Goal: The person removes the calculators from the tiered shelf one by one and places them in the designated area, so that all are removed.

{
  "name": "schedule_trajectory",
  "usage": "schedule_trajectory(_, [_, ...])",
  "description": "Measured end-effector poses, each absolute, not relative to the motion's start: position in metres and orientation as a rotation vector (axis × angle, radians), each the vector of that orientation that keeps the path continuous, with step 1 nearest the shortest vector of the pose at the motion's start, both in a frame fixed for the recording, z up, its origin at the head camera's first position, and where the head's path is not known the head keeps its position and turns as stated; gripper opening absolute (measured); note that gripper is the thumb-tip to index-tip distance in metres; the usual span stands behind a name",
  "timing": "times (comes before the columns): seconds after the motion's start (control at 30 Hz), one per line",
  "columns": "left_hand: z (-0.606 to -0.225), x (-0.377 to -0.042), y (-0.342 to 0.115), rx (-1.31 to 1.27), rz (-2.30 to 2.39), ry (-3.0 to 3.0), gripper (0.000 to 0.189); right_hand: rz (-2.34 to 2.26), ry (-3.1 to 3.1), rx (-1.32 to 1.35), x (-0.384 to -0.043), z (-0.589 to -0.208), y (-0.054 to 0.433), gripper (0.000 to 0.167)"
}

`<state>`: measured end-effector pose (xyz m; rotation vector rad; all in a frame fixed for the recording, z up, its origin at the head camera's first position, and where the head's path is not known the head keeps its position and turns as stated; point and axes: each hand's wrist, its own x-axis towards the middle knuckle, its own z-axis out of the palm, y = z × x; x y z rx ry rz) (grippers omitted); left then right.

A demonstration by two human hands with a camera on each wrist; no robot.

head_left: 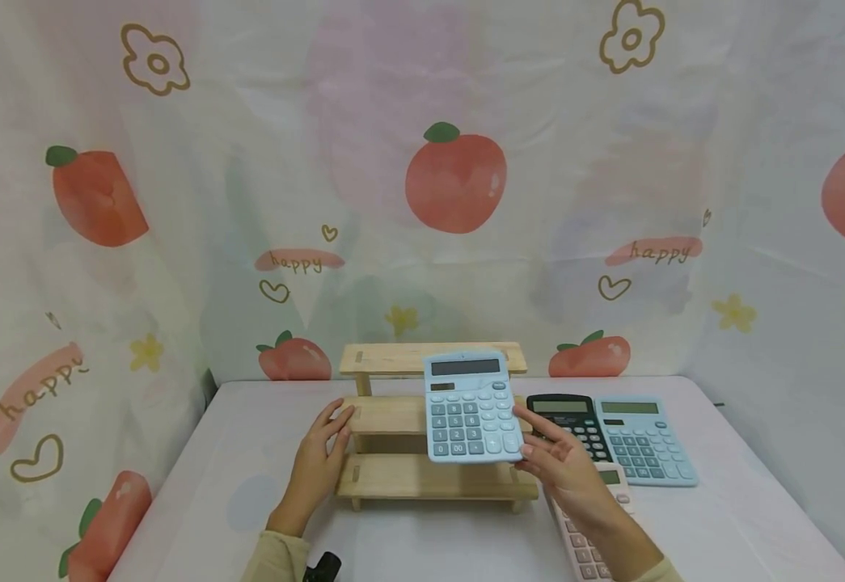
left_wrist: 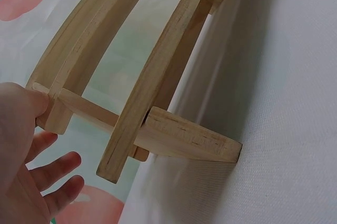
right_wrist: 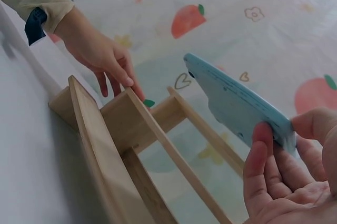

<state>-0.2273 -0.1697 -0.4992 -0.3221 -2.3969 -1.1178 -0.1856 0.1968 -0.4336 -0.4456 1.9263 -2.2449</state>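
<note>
My right hand [head_left: 568, 469] pinches a light blue calculator [head_left: 466, 435] by its lower right corner, holding it up in front of the wooden three-step rack [head_left: 378, 477]. Its keys and display face me in the head view; the right wrist view shows the calculator's thin side and back [right_wrist: 237, 100], with the thumb on one face and fingers on the other. At the rack's left side, my left hand [head_left: 316, 457] holds the end of the middle step between thumb and index finger. The other fingers [left_wrist: 55, 169] hang loose beside the wood.
Right of the rack lie a black calculator [head_left: 575, 412], another light blue calculator [head_left: 651, 453] and a pink calculator [head_left: 582, 550], partly hidden by my right hand and forearm. A white cloth [head_left: 196, 501] covers the table. Behind it hangs a printed curtain [head_left: 524, 299].
</note>
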Motion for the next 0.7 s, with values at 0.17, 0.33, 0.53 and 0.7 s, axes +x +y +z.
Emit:
schedule_trajectory(0.17, [-0.503, -0.228, -0.171, -0.321, -1.111, -2.404, 0.035, -2.227, 1.945, -0.408, -0.181, -0.439, 0.206, 0.057])
schedule_trajectory(0.33, [-0.504, -0.229, -0.172, -0.315, -1.131, -2.410, 0.035, -2.184, 1.966, -0.365, -0.178, -0.442, 0.215, 0.062])
schedule_trajectory(0.53, [-0.505, -0.230, -0.171, -0.335, -1.109, -2.385, 0.035, -2.193, 1.974, -0.364, -0.174, -0.443, 0.224, 0.060])
schedule_trajectory(0.7, [-0.504, -0.230, -0.172, -0.331, -1.101, -2.380, 0.034, -2.172, 2.029, -0.299, -0.170, -0.444, 0.232, 0.062])
